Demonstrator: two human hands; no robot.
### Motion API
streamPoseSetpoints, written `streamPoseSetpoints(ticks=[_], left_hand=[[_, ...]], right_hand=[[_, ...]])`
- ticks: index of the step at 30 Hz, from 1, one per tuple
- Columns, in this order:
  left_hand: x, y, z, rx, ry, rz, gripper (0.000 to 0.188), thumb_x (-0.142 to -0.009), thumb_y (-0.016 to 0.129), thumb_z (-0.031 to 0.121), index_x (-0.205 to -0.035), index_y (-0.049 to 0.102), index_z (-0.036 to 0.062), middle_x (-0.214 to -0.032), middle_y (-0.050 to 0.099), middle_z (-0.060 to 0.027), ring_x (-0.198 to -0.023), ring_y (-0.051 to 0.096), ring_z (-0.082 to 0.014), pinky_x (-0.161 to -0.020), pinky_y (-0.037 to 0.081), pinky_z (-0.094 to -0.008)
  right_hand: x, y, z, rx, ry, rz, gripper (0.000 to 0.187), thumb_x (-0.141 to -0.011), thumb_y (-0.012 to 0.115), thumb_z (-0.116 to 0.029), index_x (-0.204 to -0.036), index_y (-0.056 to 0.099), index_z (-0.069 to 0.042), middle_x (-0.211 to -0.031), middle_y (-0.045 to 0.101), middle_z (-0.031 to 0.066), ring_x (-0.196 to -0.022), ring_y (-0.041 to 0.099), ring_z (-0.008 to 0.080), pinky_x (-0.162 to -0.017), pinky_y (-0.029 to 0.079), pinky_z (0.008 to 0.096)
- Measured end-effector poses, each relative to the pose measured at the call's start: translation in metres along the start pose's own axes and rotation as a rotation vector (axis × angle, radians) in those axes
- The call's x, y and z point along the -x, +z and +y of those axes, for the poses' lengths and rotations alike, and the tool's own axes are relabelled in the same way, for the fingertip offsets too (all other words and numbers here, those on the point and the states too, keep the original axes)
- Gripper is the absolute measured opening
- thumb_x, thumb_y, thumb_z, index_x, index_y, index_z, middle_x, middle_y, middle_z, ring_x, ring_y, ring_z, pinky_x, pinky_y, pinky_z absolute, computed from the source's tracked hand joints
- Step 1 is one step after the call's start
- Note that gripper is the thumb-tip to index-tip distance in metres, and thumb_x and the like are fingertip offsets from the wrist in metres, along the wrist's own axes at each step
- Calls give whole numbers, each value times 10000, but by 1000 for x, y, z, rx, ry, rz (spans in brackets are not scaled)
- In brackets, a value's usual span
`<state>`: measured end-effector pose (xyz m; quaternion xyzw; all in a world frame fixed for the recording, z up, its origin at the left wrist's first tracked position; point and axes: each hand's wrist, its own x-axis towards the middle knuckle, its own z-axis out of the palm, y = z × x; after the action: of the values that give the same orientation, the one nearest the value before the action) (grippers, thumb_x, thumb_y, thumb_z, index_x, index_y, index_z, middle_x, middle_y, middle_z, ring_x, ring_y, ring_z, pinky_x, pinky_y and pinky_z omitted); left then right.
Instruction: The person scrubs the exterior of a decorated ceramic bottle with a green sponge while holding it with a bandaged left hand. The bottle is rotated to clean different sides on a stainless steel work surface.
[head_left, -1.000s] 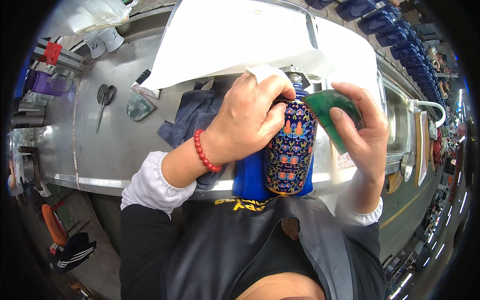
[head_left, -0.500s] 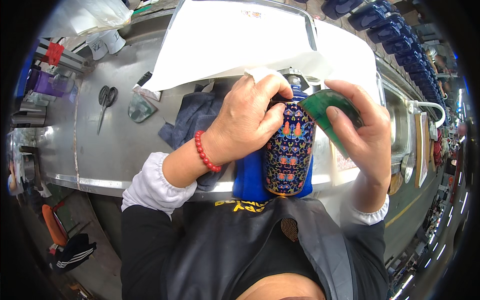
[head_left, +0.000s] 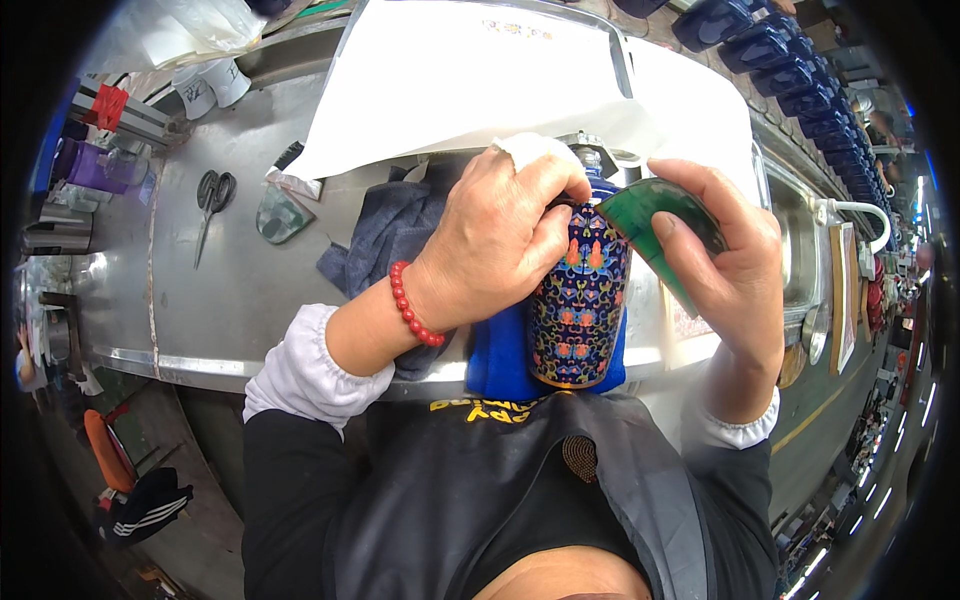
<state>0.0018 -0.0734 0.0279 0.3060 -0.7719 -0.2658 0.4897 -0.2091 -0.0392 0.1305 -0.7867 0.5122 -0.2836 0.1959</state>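
A dark blue vase (head_left: pixel 578 310) with a dense multicoloured floral pattern lies in front of me, its neck pointing away, on a folded bright blue cloth (head_left: pixel 497 345). My left hand (head_left: pixel 490 225), with a red bead bracelet at its wrist, has thumb and index finger closed at the vase's upper left shoulder. Something white (head_left: pixel 530 150) shows at its far knuckles; the other fingertips are hidden. Between thumb and fingers, my right hand (head_left: pixel 735 250) grips a green, translucent scraper (head_left: pixel 650 225). One corner of it meets the vase's right shoulder.
White sheets (head_left: pixel 470 80) cover a tray beyond the vase. A grey-blue cloth (head_left: pixel 375 235), black scissors (head_left: pixel 212 200) and another greenish scraper (head_left: pixel 283 217) lie on the metal bench at left. A sink with a white tap (head_left: pixel 870 215) is at right; several dark blue vessels (head_left: pixel 765 55) stand behind.
My left finger and thumb have shifted very slightly to the right along the vase's shoulder. The right hand and green scraper look almost unmoved.
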Motion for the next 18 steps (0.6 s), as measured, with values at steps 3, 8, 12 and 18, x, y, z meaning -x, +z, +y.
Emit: streamPoseSetpoints(ticks=[3,8,12,18], left_hand=[[1,1,-2,14,-23,-9,174,-861,639,41,-1034,641,63,-936,667,-114,-866,603,-327,-826,489,-431],[1,2,-3,36,-40,-5,181,-866,640,50,-1046,626,63,-939,667,-119,-872,605,-331,-825,490,-431],[2,-2,-2,15,-80,-72,210,-886,636,48,-1095,630,40,-1040,679,-124,-980,634,-324,-895,497,-404],[2,-3,-4,98,-146,-102,208,-921,641,77,-1119,626,15,-1075,676,-122,-1026,657,-278,-932,503,-368]], right_hand=[[1,0,-4,-3,66,-28,334,-880,649,11,-1211,684,21,-933,732,106,-818,692,149,-762,529,275],[-3,2,-5,19,63,-31,328,-879,652,-1,-1205,687,13,-916,727,104,-803,691,152,-745,526,279],[-4,2,-5,34,-3,-21,304,-878,671,6,-1182,682,1,-855,727,111,-739,715,183,-676,541,296],[0,1,-6,-21,109,-42,327,-879,645,-1,-1203,686,27,-933,736,100,-827,690,135,-768,533,274]])
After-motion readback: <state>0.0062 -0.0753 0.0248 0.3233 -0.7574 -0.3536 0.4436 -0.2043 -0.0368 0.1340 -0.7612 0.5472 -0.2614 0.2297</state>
